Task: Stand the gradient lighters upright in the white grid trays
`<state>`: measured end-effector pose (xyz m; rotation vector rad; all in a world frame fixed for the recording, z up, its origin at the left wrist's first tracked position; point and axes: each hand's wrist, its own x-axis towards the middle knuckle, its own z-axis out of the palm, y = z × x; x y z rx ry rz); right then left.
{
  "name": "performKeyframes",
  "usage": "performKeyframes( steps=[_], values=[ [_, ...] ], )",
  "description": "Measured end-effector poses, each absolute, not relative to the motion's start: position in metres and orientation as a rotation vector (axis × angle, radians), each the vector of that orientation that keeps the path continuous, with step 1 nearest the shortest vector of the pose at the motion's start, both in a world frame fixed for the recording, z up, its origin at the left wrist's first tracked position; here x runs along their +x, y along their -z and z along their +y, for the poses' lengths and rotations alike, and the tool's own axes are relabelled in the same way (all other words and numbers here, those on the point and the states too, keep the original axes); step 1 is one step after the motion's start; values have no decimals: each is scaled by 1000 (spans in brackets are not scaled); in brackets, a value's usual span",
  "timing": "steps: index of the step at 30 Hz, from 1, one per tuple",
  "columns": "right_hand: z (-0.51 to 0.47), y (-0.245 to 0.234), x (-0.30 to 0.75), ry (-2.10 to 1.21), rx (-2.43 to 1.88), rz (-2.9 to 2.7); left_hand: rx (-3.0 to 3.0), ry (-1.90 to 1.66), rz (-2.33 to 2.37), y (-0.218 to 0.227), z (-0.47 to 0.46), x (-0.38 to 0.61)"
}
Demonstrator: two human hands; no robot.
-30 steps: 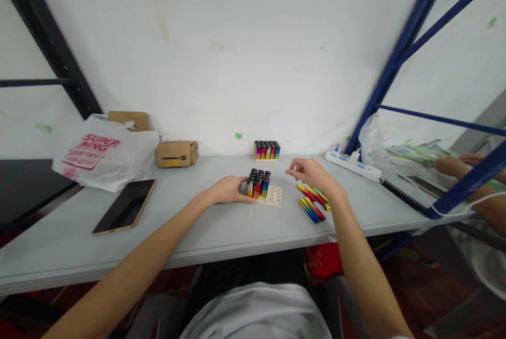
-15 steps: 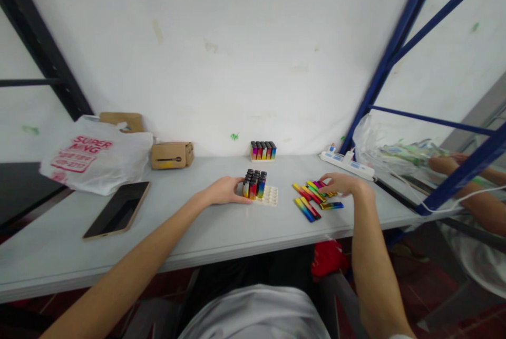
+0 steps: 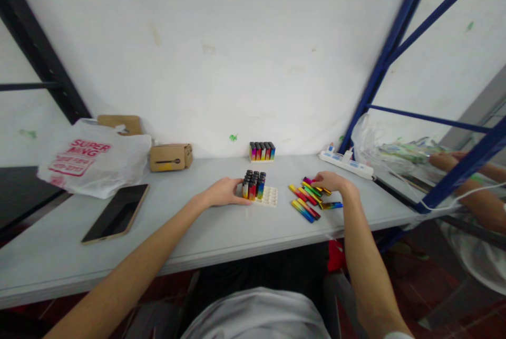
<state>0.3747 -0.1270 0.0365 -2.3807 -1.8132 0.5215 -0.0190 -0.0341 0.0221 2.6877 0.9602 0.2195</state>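
Observation:
My left hand (image 3: 227,192) is closed around the left end of a white tray (image 3: 270,197) with holes. Black-topped lighters (image 3: 253,186) stand upright in the tray's left part, and the holes on the right are bare. Over a loose pile of shiny, many-coloured lighters (image 3: 305,193) on the right, my right hand (image 3: 330,181) has its fingers bent down and pinched at a lighter on the pile's far side. Part of that lighter is hidden by the fingers.
A second tray of upright lighters (image 3: 262,152) stands against the wall. To the left are a phone (image 3: 116,213), a plastic bag (image 3: 95,157) and a cardboard box (image 3: 171,157). A power strip (image 3: 347,164) lies at the right, near a blue rack post (image 3: 375,83). Another person's arm (image 3: 476,199) shows beyond it.
My right hand has shifted slightly left over the pile, and a purple lighter by its fingertips has moved a little left. My left hand stays at the tray.

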Motion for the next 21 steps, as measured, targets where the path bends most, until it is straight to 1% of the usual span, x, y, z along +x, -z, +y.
performKeyframes(
  steps=[5, 8, 10, 15, 17, 21],
  values=[
    [-118, -33, 374, -331, -2314, -1715, 2687, -230, 955, -20, -32, -19],
    [-112, -32, 372, -280, -2175, -1712, 2674, -240, 961, -19, -32, -19],
    [-112, -33, 367, -360, -2000, -1722, 2660, -239, 959, -19, -32, -19],
    [-118, -38, 338, -896, -1457, -1781, 2655, -251, 956, -18, -31, -19],
    [-119, -42, 321, -954, -1315, -1780, 2655, -257, 956, -17, -30, -20],
    [-116, -49, 289, -905, -1128, -1797, 2650, -260, 948, -17, -30, -20]
  ],
)
